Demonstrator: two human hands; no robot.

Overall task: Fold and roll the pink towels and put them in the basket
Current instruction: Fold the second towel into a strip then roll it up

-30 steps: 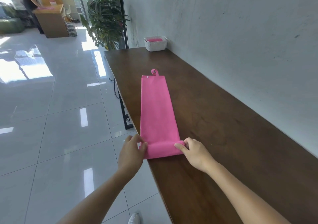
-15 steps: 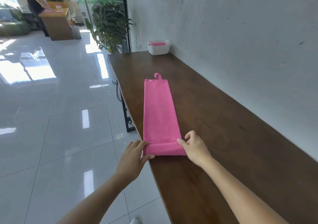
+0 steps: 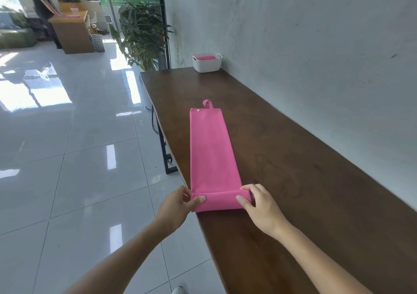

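Fatter roll of smooth pink towel

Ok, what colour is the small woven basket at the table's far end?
White. The small woven plastic basket shows best, and only, in the head view.

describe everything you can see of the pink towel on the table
The pink towel looks like smooth cloth, folded into a long narrow strip lying flat along the wooden table. Its far end has a small loop and a pale snap. The near end is partly rolled, with the left hand and right hand gripping the roll's ends.
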